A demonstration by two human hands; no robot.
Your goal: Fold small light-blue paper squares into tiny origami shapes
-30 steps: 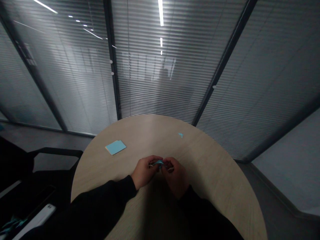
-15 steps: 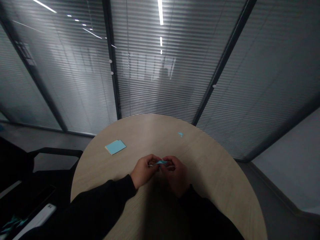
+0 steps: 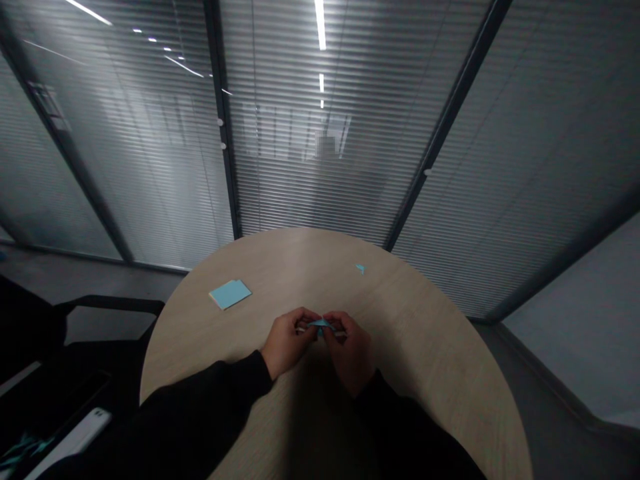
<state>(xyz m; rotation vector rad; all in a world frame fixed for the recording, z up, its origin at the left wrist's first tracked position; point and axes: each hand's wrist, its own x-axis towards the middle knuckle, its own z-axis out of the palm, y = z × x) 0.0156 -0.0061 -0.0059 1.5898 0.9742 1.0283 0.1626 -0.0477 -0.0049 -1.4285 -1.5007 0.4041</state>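
A small piece of folded blue paper (image 3: pixel 321 324) is pinched between my two hands over the near middle of the round table (image 3: pixel 300 260). My left hand (image 3: pixel 289 340) grips its left side, thumb and fingers pressed together. On the other side my right hand (image 3: pixel 351 348) pinches the paper the same way. My fingers cover much of it, so its full shape is hidden. Farther left on the tabletop lies a stack of light blue paper sheets (image 3: pixel 231 294). A tiny folded blue paper piece (image 3: pixel 360 268) rests toward the far right.
A dark chair (image 3: pixel 110 303) stands against the table's left side. At the lower left is a white phone-like object (image 3: pixel 75 440) beside a tangle of teal bits (image 3: pixel 25 450). Glass panels with blinds (image 3: pixel 320 180) rise behind the table's far edge.
My fingers have shifted slightly on the folded paper, and a bit more of its blue now shows between the thumbs. Both hands stay in nearly the same place.
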